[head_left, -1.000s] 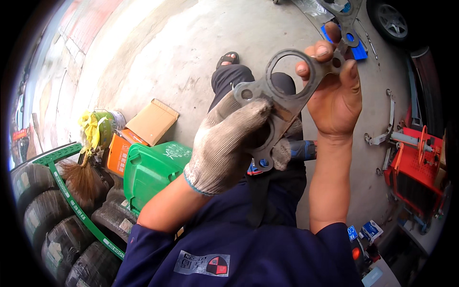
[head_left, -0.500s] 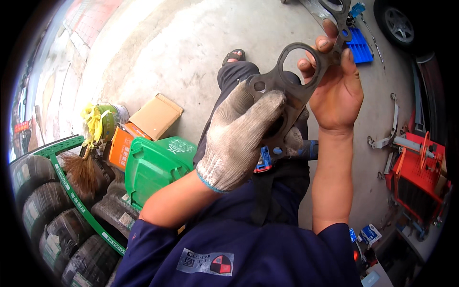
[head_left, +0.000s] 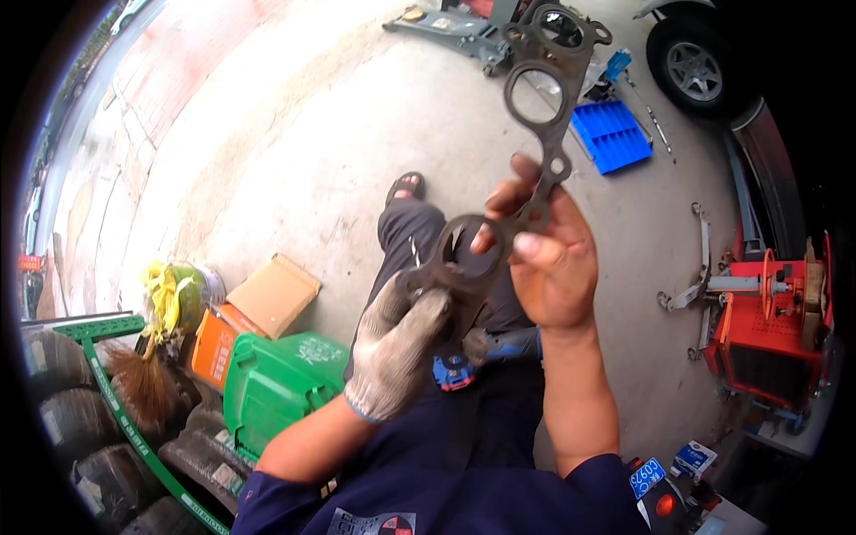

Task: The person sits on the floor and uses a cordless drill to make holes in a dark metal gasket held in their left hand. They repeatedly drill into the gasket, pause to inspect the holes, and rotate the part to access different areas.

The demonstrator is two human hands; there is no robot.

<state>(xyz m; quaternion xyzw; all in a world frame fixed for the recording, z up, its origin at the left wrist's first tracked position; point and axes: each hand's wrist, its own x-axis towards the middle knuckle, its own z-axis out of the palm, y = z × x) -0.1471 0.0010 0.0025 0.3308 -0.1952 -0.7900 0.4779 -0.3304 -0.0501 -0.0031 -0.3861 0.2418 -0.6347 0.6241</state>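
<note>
A long, dark, flat metal gasket (head_left: 551,138) with round openings and small bolt holes runs diagonally from the middle of the picture up to the top. My left hand (head_left: 392,352), in a pale knitted glove with a blue cuff, grips its lower end, thumb on top. My bare right hand (head_left: 557,272) holds the middle section, fingers curled round its edge and through an opening. Below them a blue and black cordless tool (head_left: 514,346) lies on my lap, partly hidden, with a grey thing that looks like a glove (head_left: 481,344) beside it.
Lower left: wrapped tyres (head_left: 107,477), a green bin (head_left: 276,392), cardboard (head_left: 272,294) and a broom (head_left: 147,374). Top: a floor jack (head_left: 446,27), blue tray (head_left: 611,134) and car wheel (head_left: 695,71). Right: a red machine (head_left: 762,348) with metal arms.
My hands and the gasket now appear lower and further left in the picture. More of the gasket's far end shows. The view takes in more floor, the jack and the whole blue tray.
</note>
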